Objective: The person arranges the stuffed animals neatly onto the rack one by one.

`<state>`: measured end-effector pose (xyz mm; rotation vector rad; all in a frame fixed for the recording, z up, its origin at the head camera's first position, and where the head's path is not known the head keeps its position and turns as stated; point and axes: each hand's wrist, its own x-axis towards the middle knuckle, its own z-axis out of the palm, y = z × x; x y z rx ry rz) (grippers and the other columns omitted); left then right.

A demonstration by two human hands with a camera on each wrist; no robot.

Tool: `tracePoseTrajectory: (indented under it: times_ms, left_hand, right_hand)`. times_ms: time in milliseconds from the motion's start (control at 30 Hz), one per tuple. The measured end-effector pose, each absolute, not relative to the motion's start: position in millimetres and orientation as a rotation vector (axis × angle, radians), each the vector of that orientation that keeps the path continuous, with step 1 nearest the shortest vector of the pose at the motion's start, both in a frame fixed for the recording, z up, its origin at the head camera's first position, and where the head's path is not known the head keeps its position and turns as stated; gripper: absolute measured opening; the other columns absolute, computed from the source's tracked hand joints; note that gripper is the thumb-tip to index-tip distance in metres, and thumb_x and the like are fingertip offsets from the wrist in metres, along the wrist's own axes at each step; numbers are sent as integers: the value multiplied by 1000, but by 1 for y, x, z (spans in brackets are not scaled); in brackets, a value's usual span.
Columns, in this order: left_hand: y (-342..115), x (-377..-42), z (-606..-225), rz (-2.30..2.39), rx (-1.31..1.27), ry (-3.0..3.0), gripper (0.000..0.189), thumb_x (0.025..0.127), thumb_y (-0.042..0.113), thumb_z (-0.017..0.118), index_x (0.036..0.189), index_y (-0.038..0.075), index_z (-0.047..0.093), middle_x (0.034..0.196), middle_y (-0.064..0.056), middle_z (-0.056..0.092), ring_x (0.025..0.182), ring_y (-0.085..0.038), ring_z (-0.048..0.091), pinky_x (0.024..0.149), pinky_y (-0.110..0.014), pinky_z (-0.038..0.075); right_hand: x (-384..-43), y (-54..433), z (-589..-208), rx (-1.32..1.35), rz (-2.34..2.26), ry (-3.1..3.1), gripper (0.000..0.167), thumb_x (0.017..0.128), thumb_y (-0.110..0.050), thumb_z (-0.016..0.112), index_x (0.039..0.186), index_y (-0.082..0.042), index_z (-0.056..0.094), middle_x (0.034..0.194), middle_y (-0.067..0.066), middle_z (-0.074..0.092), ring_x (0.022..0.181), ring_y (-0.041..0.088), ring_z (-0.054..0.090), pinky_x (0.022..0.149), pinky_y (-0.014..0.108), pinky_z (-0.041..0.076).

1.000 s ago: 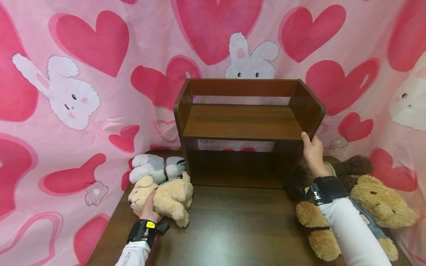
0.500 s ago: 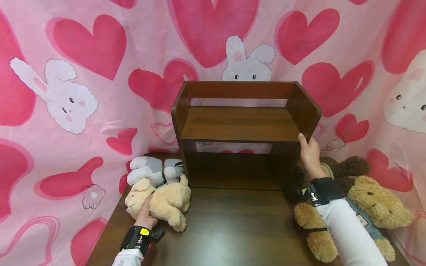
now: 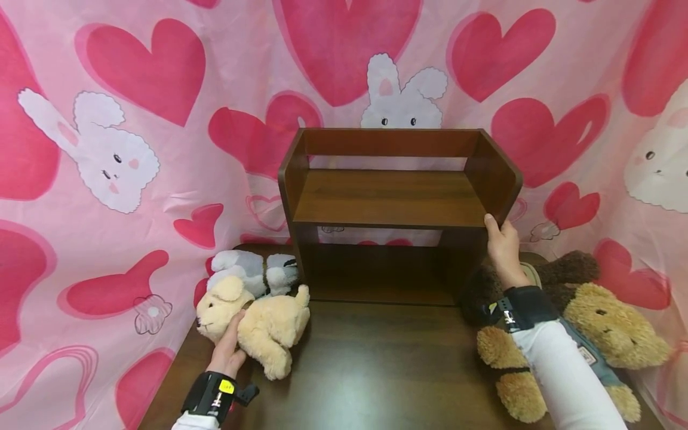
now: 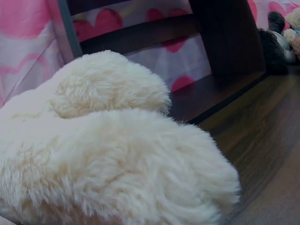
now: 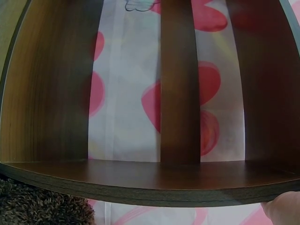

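Note:
A cream plush dog (image 3: 271,328) lies on its side at the left of the table, its fluffy legs filling much of the left wrist view. My left hand (image 3: 228,349) grips it at the neck and chest, thumb hidden from clear view. Whether the dog touches the tabletop, I cannot tell. Toward the back stands a dark brown two-tier wooden shelf (image 3: 392,197). My right hand (image 3: 503,248) holds the front edge of its right side panel, with the thumb at the front. A fingertip (image 5: 285,208) shows at that panel's edge in the right wrist view.
Behind the cream dog lies a grey-and-white plush toy (image 3: 247,269), against the shelf's left side. A tan teddy bear (image 3: 613,325) in a blue-grey top and a dark brown plush (image 3: 570,275) sit right. Pink heart-print cloth (image 3: 145,71) surrounds the brown table (image 3: 365,370).
My left hand has drawn the cream dog slightly left and toward me, and its head has turned up a little. My right hand keeps its hold on the shelf, which has not moved.

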<state>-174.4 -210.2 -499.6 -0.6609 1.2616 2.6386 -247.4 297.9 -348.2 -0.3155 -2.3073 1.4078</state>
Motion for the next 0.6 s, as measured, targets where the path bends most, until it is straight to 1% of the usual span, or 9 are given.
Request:
tracePoseTrajectory:
  times_ms: [167,300,467,600]
  left_hand:
    - [-208,-172,-492,2752,-681,1322,31,89,19,57,116,21,41,104,15,55,100,-1,50,90,-20,39]
    - [-205,-170,-484,2745,-630,1440,29,90,19,55,115,22,41,107,15,52,99,-1,49,87,-18,40]
    - [-202,-167,-474,2717,-546,1577,31,91,18,53,118,23,38,115,12,45,103,-1,46,89,-17,38]
    - [-195,-166,-466,2736,-543,1662,34,89,11,57,118,21,40,113,12,47,102,-2,47,88,-16,39]
  right_hand:
    - [-249,296,-349,-328,1406,-2283,50,97,-35,33,117,9,46,115,20,48,103,25,40,88,38,31]
    - [-249,296,-349,-338,1400,-2290,50,97,-36,33,115,8,46,112,18,47,100,22,39,84,34,31]
    - [-248,296,-348,-340,1408,-2298,51,97,-37,32,118,8,45,115,19,47,102,23,39,86,37,31]
    - [-246,296,-348,-333,1436,-2286,53,97,-36,33,123,8,44,121,21,46,108,26,39,92,41,30]
